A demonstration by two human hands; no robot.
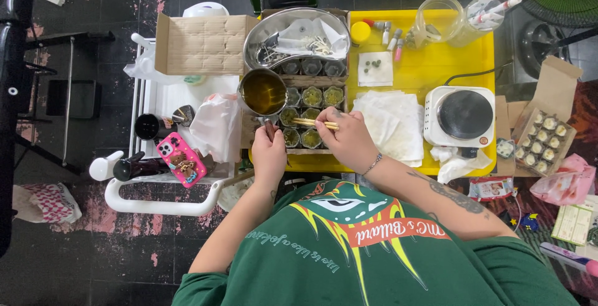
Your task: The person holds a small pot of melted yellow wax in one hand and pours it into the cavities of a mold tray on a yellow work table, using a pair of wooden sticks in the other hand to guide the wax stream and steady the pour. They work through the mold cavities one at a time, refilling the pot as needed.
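My left hand grips the handle of a small metal pot filled with amber liquid, held over the left edge of a cardboard tray of small glass jars. Several jars hold greenish-yellow fill. My right hand holds a pair of wooden chopsticks, laid across the jars in the tray's near rows, tips pointing left toward the pot.
The jar tray sits on a yellow tray with white paper towels, a small electric hot plate, a metal kidney dish and clear containers. At left, a white cart carries a pink phone. A box of filled jars stands right.
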